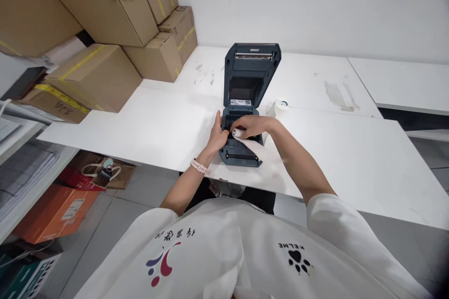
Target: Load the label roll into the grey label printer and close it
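A dark grey label printer (233, 154) stands on the white table with its lid (228, 74) raised and tilted back. My left hand (218, 135) grips the printer's left wall, the fingers along the outside and the thumb over the inner edge. Inside the open body, my right hand (247, 125) is closed round a small white paper roll (237, 133). A loose strip of that paper (253, 147) trails over the printer's front right edge onto the table. Part of the roll is hidden under my right fingers.
Behind my right wrist lies another white roll (279, 106). Cardboard boxes (100, 77) are stacked at the table's back left, against the wall. An orange box (58, 210) stands below on the left. The white table (336, 163) has a front edge close to my body.
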Available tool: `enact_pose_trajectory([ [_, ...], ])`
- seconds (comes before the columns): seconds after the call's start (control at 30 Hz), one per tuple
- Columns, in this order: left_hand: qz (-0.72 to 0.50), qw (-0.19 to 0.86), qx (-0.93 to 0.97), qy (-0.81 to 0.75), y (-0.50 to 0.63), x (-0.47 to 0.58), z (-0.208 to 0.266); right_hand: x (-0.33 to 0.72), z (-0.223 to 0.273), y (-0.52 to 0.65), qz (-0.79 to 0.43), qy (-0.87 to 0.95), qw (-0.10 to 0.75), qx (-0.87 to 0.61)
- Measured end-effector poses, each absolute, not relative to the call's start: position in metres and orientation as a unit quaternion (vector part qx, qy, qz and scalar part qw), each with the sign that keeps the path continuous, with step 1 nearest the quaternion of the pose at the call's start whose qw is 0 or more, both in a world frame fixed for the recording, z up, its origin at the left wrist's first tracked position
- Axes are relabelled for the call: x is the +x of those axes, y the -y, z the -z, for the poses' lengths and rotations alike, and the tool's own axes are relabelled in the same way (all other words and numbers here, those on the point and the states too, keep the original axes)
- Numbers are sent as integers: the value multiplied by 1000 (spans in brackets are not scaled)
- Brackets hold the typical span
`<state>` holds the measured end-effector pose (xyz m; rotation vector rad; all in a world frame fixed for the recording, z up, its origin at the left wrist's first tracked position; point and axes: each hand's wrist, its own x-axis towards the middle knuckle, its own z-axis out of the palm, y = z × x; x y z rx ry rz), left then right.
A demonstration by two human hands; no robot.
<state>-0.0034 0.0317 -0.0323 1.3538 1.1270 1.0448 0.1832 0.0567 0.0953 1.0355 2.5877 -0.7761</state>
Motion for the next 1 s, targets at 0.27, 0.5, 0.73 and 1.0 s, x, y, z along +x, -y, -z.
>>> enact_pose_trajectory([
  [0.27,-410,517,564,-496,-28,-2,26,356,-97,23,436,-734,-243,461],
  [0.5,-410,524,550,-504,-25,-1,19,402,-12,-1,385,-543,-316,676],
  [0.73,-422,531,524,-515,-22,1,10,407,-12,-21,411,-582,-316,626],
  [1.0,-424,536,519,-513,-24,2,13,371,-16,-102,389,-588,-291,647],
])
